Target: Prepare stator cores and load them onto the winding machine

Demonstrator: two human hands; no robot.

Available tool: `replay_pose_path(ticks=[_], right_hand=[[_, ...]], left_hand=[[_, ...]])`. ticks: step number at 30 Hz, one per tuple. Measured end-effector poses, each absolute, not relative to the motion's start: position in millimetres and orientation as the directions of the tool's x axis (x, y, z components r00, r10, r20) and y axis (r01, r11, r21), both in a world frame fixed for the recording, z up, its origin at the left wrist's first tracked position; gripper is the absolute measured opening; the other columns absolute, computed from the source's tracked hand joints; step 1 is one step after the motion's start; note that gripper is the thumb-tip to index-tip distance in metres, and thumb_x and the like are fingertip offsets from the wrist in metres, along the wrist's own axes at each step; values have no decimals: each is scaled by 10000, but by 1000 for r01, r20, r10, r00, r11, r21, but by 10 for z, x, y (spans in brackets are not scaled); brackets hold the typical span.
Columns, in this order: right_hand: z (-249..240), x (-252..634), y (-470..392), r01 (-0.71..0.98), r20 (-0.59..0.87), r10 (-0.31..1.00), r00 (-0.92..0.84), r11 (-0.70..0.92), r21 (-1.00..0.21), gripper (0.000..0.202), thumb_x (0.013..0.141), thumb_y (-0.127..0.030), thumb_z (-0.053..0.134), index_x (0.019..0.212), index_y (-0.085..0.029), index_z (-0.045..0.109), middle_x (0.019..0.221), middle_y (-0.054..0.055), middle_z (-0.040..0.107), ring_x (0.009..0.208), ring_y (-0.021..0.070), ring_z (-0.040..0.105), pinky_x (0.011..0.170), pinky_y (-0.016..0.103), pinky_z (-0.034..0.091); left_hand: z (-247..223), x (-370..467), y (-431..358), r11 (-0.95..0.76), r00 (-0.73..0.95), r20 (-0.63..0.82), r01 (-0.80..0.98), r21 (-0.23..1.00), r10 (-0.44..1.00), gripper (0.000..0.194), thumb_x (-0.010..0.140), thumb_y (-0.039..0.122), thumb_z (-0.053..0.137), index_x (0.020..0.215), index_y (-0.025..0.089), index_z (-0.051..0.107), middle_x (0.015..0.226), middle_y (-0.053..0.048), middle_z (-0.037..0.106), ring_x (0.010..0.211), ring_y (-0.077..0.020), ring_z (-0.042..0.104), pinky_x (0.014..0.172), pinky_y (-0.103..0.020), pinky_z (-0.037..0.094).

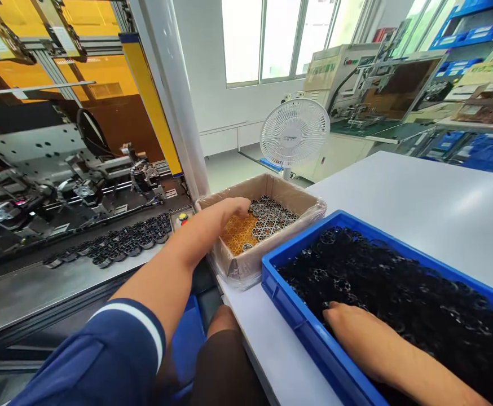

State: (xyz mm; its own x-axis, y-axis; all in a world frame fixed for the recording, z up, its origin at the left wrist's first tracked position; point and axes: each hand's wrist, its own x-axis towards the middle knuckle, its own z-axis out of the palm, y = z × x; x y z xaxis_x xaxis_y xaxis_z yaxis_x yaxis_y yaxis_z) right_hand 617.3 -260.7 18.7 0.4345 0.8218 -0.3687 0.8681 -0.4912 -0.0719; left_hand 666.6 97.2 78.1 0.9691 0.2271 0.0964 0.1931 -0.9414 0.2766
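My left hand [241, 207] reaches into a plastic-lined cardboard box [238, 265], at the edge of a layer of silver-grey ring-shaped parts [274, 217] lying over an orange patterned layer [238, 232]. Its fingers point down and are mostly hidden, so what it holds cannot be made out. Deep in the blue bin [297, 321], my right hand [339, 313] rests among a heap of black ring-shaped parts [382, 282]. The fingertips of this hand are sunk between the parts and hidden.
Black round parts [132, 239] lie on the metal ledge of a machine [30, 135] at left. A grey post [179, 101] stands behind the box. Beyond are a white fan [295, 135] and the white tabletop [419, 192]. Blue shelf bins [462, 67] are at far right.
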Motion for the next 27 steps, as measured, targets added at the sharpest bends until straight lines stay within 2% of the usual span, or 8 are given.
replay_pose_path(ticks=[6, 11, 15, 17, 19, 22, 24, 27], right_hand=[[330, 6093, -2546, 856, -487, 741, 463, -516, 29, 492, 824, 88, 397, 1067, -81, 790, 1330, 269, 656, 1090, 313, 742, 977, 419, 584], [423, 6039, -2522, 866, -470, 761, 447, -500, 15, 440, 864, 62, 405, 952, -108, 802, 1091, 204, 759, 1044, 336, 745, 945, 479, 595], [412, 6124, -2548, 854, -352, 791, 500, -518, 51, 419, 851, 50, 463, 1123, -90, 751, 1079, 185, 741, 1055, 356, 715, 956, 528, 573], [392, 6178, -2557, 844, -170, 830, 531, -536, 20, 386, 856, 2, 545, 1201, -58, 707, 1102, 199, 712, 1020, 344, 712, 936, 508, 586], [399, 6181, -2551, 873, 189, 853, 487, -482, -73, 344, 894, -77, 601, 1228, -34, 674, 1095, 194, 686, 967, 309, 707, 896, 466, 607], [505, 6005, -2513, 957, 634, 717, 290, -232, -175, 356, 951, -107, 595, 1304, -62, 609, 1166, 165, 651, 1037, 250, 676, 935, 387, 597], [625, 5774, -2492, 974, 730, 651, 211, -74, -216, 409, 945, -61, 604, 1350, -117, 582, 1223, 138, 636, 1104, 210, 654, 976, 330, 575], [781, 5378, -2506, 964, 747, 644, 165, 53, -260, 488, 917, -21, 643, 1377, -168, 571, 1238, 115, 641, 1115, 188, 651, 991, 303, 562]], left_hand=[[525, 6778, 1066, -922, 964, -156, 252, 295, 213, 363, 977, 381, 633, 1266, 162, 621, 1275, -102, 647, 1096, -239, 663, 931, -446, 591], [537, 6685, 946, -906, 964, -133, 260, 335, 228, 371, 980, 387, 625, 1274, 161, 617, 1286, -106, 638, 1101, -230, 662, 941, -440, 587], [717, 6607, 792, -882, 973, -54, 228, 412, 226, 360, 981, 384, 627, 1271, 173, 618, 1284, -105, 642, 1098, -233, 662, 929, -442, 591], [856, 6502, 710, -868, 977, -2, 191, 458, 214, 326, 976, 370, 637, 1233, 170, 637, 1261, -100, 656, 1095, -232, 664, 932, -447, 588], [985, 6273, 602, -847, 978, 68, 135, 514, 197, 270, 944, 303, 676, 1166, 148, 677, 1199, -94, 690, 1080, -228, 670, 960, -429, 572], [1066, 5639, 351, -789, 970, 166, 39, 613, 177, 279, 903, 192, 671, 1174, 132, 706, 1097, -85, 739, 1002, -202, 690, 938, -344, 557], [1016, 5097, 126, -693, 965, 209, -43, 719, 157, 335, 927, 229, 641, 1249, 142, 675, 1122, -87, 745, 950, -167, 695, 872, -289, 562], [850, 4368, -243, -118, 954, 253, -236, 965, 163, 469, 863, 280, 750, 1302, 151, 647, 1219, -133, 724, 984, -176, 704, 864, -277, 560]])
